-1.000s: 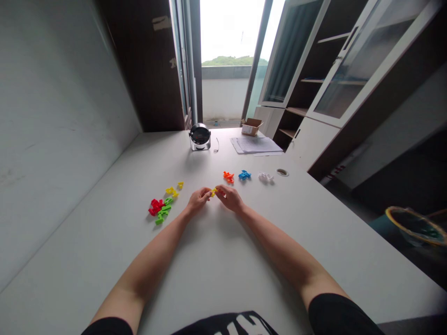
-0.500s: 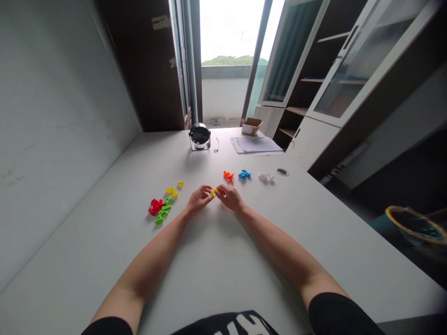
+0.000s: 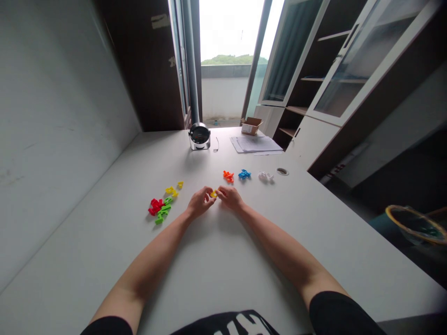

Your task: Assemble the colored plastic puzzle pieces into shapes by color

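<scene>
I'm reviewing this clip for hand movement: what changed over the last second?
The left hand and right hand have drawn slightly together, their fingers closing on the small yellow plastic piece, which now sits a little lower. The red pieces, green pieces, orange piece and blue piece stayed put on the table.

the hands hide most of the small yellow plastic piece.

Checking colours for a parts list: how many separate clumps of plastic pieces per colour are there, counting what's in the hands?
Red plastic clump: 1
Green plastic clump: 1
Yellow plastic clumps: 3
Orange plastic clump: 1
Blue plastic clump: 1
White plastic clump: 1
Total: 8
</scene>
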The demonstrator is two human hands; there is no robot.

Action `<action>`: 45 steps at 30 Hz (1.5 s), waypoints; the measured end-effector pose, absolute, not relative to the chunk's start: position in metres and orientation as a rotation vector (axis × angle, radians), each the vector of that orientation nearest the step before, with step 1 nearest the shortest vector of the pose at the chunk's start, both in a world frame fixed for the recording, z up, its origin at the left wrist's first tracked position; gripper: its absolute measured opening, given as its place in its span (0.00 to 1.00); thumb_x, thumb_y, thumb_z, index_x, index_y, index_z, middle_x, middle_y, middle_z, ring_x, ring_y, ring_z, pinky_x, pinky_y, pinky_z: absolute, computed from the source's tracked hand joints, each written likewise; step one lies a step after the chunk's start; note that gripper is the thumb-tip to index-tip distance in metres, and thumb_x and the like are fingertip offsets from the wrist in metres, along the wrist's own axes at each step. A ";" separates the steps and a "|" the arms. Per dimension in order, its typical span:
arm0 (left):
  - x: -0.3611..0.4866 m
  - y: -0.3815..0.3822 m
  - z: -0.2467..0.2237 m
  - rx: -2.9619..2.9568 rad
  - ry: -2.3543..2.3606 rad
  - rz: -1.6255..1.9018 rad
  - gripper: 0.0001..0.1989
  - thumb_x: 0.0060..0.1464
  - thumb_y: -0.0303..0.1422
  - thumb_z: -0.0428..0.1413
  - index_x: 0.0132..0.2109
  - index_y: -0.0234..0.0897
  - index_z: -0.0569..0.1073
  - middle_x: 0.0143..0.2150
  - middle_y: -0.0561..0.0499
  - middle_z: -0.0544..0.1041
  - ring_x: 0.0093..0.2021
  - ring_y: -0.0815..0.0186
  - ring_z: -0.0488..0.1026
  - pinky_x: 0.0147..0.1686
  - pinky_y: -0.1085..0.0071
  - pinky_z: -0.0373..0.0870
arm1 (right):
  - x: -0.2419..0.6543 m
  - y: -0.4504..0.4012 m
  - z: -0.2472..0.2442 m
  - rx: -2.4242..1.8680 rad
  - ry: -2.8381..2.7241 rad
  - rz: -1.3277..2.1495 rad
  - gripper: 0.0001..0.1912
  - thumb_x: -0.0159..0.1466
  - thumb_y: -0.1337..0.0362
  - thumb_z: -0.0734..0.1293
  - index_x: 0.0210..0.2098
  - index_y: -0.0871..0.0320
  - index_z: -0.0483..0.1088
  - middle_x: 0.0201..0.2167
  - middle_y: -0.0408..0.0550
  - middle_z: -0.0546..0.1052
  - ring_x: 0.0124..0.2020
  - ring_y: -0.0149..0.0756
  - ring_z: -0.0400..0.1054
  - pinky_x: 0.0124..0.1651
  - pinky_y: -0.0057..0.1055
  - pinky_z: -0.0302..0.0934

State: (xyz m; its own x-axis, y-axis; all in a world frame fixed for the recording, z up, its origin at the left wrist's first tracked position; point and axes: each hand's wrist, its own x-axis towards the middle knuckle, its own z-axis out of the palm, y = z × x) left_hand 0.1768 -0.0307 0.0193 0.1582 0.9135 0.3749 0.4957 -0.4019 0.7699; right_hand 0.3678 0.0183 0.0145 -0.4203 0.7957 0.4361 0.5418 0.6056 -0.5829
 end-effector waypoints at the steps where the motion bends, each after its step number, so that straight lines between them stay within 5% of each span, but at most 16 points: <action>1: 0.176 -0.030 0.019 1.960 1.341 1.162 0.10 0.55 0.37 0.59 0.45 0.42 0.73 0.37 0.53 0.78 0.29 0.68 0.71 0.32 0.71 0.66 | 0.368 0.019 0.015 -1.041 -2.126 0.473 0.19 0.69 0.57 0.61 0.24 0.57 0.65 0.18 0.40 0.67 0.21 0.27 0.56 0.27 0.27 0.47; 5: 0.172 -0.024 0.015 1.888 1.381 1.152 0.09 0.57 0.39 0.57 0.43 0.40 0.74 0.35 0.52 0.78 0.30 0.67 0.72 0.33 0.71 0.67 | 0.370 0.019 0.013 -1.016 -2.127 0.478 0.20 0.71 0.56 0.59 0.25 0.57 0.65 0.19 0.40 0.68 0.21 0.28 0.58 0.28 0.27 0.49; 11: 0.169 -0.012 0.008 1.582 1.284 1.203 0.12 0.58 0.41 0.54 0.40 0.37 0.74 0.32 0.50 0.79 0.30 0.65 0.75 0.33 0.70 0.69 | 0.367 0.015 0.014 -0.981 -2.112 0.411 0.08 0.67 0.57 0.65 0.39 0.55 0.67 0.29 0.43 0.75 0.27 0.31 0.66 0.33 0.27 0.56; 15: 0.169 -0.013 0.013 1.602 1.240 1.170 0.14 0.58 0.42 0.52 0.38 0.36 0.75 0.31 0.49 0.78 0.31 0.64 0.74 0.37 0.69 0.70 | 0.365 0.011 0.017 -0.918 -2.139 0.389 0.11 0.66 0.58 0.66 0.46 0.54 0.67 0.34 0.45 0.77 0.30 0.33 0.70 0.36 0.28 0.60; 26: 0.167 -0.015 0.018 1.772 1.200 1.078 0.24 0.65 0.44 0.39 0.26 0.38 0.67 0.25 0.51 0.69 0.29 0.65 0.67 0.36 0.68 0.64 | 0.366 0.009 0.018 -0.861 -2.236 0.263 0.11 0.66 0.61 0.66 0.48 0.54 0.68 0.35 0.44 0.78 0.30 0.31 0.71 0.37 0.26 0.59; 33: 0.169 -0.016 0.015 1.823 1.354 0.960 0.22 0.64 0.43 0.40 0.27 0.37 0.67 0.24 0.54 0.69 0.27 0.68 0.65 0.31 0.72 0.59 | 0.364 0.009 0.020 -0.859 -2.294 0.291 0.08 0.65 0.62 0.67 0.45 0.54 0.70 0.38 0.45 0.77 0.32 0.31 0.70 0.38 0.26 0.59; 40: 0.155 -0.016 0.021 1.887 1.819 0.994 0.14 0.62 0.38 0.47 0.35 0.39 0.73 0.27 0.53 0.72 0.29 0.66 0.67 0.31 0.71 0.55 | 0.388 0.017 0.031 -1.422 -2.374 0.263 0.13 0.63 0.57 0.68 0.45 0.54 0.69 0.33 0.44 0.77 0.30 0.34 0.68 0.32 0.27 0.50; 45: 0.130 -0.014 0.035 1.940 2.234 1.090 0.11 0.63 0.35 0.48 0.38 0.39 0.75 0.39 0.44 0.77 0.44 0.56 0.70 0.45 0.63 0.62 | 0.407 0.024 0.038 -1.791 -2.323 0.280 0.15 0.64 0.52 0.65 0.45 0.55 0.71 0.36 0.49 0.79 0.36 0.39 0.70 0.32 0.29 0.50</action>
